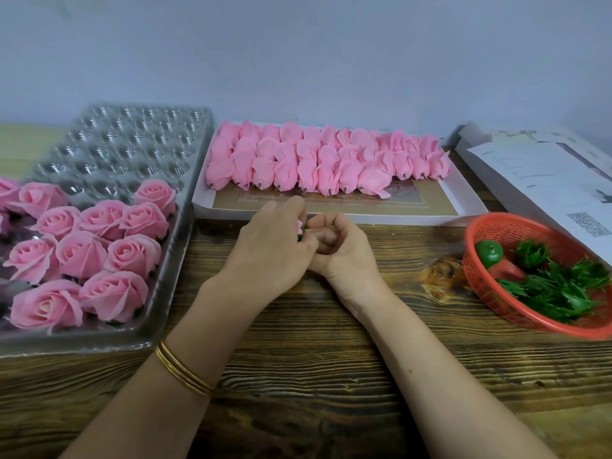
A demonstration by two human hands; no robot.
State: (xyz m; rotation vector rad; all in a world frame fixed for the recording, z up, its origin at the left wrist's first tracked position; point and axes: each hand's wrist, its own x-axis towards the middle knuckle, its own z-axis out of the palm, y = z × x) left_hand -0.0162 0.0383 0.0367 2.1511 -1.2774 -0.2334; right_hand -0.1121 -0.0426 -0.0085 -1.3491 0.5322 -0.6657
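Over the middle of the wooden table [331,359] my left hand [271,246] is curled around a pink rose head [300,226], which is almost wholly hidden by the fingers. A bit of green shows under the rose, between the two hands. My right hand [341,246] meets the left, its fingers curled and pinching at that green piece. A gold bangle [180,369] sits on my left wrist.
A clear plastic tray [132,147] at the left holds several open pink roses [99,260]. A white shallow box [331,215] behind my hands holds rows of pink rose heads [324,160]. A red basket [490,293] with green calyx pieces [563,289] stands at the right, papers [546,180] behind it.
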